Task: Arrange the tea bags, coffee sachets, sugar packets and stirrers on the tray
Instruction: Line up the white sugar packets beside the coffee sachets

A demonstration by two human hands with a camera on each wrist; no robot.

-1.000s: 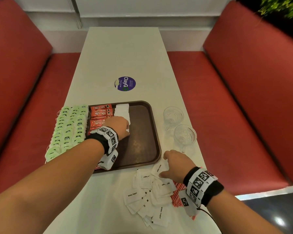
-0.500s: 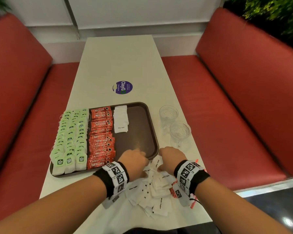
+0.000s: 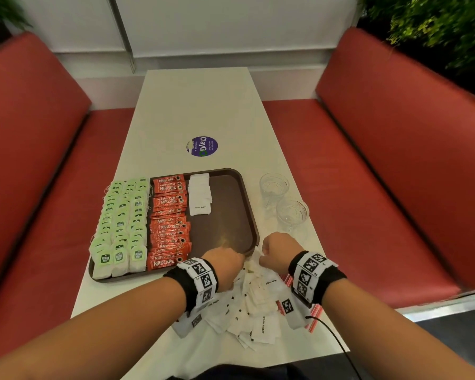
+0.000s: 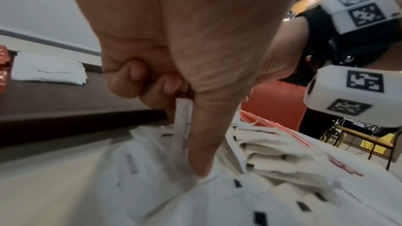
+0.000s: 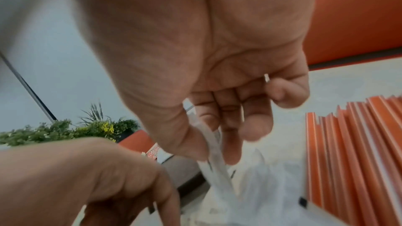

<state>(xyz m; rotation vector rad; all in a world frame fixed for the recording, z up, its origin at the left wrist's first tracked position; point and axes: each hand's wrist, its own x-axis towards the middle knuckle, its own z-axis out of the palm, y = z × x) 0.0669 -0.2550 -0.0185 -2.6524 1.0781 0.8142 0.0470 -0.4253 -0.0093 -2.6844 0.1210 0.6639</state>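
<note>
A brown tray (image 3: 239,204) holds rows of green tea bags (image 3: 121,223), red coffee sachets (image 3: 169,223) and a short stack of white sugar packets (image 3: 199,194). A loose pile of white sugar packets (image 3: 255,308) lies on the table just in front of the tray's near right corner. My left hand (image 3: 225,263) pinches a sugar packet (image 4: 183,123) between thumb and fingers over the pile. Beside it, my right hand (image 3: 277,252) pinches a few sugar packets (image 5: 214,150) edge-up. Red-and-white stirrers (image 5: 352,152) lie under my right wrist.
Two empty glasses (image 3: 274,186) (image 3: 292,213) stand on the white table (image 3: 203,105) right of the tray. A round purple sticker (image 3: 202,146) lies beyond the tray. Red bench seats run along both sides. The table's near edge is close to the pile.
My left hand came back from the sugar stack on the tray to the loose pile. Both hands now meet at the pile's far end, each pinching packets.
</note>
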